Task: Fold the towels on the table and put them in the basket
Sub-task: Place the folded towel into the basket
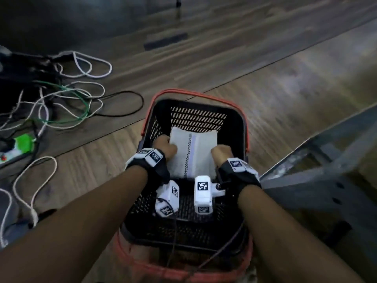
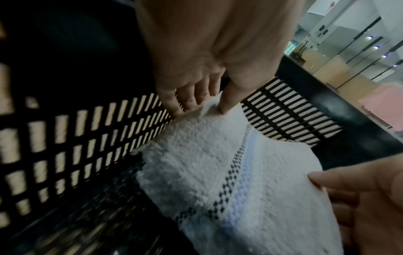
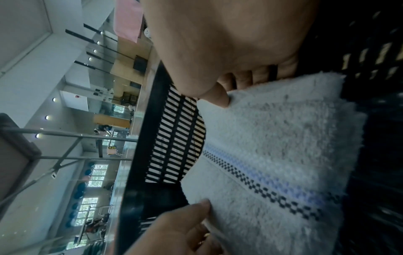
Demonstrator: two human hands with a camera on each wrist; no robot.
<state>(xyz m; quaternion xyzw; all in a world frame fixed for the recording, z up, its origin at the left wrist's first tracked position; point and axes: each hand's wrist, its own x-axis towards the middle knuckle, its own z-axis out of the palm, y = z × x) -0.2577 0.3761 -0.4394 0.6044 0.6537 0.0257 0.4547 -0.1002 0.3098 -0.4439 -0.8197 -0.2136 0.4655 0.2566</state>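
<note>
A folded white towel [image 1: 192, 154] with a blue and black chequered stripe hangs inside the black basket [image 1: 234, 123], which has red handles and stands on the floor. My left hand [image 1: 164, 149] pinches the towel's left edge, thumb on top and fingers beneath, as the left wrist view shows at the towel [image 2: 218, 163]. My right hand [image 1: 221, 153] pinches the opposite edge in the same way; the right wrist view shows that hand's thumb on the towel [image 3: 283, 155]. Whether the towel touches the basket's bottom is hidden.
Loose white, green and black cables [image 1: 67, 99] lie on the wooden floor to the left of the basket. A grey metal table frame [image 1: 318, 176] stands close on the right. A pink cloth [image 3: 128, 20] shows far off in the right wrist view.
</note>
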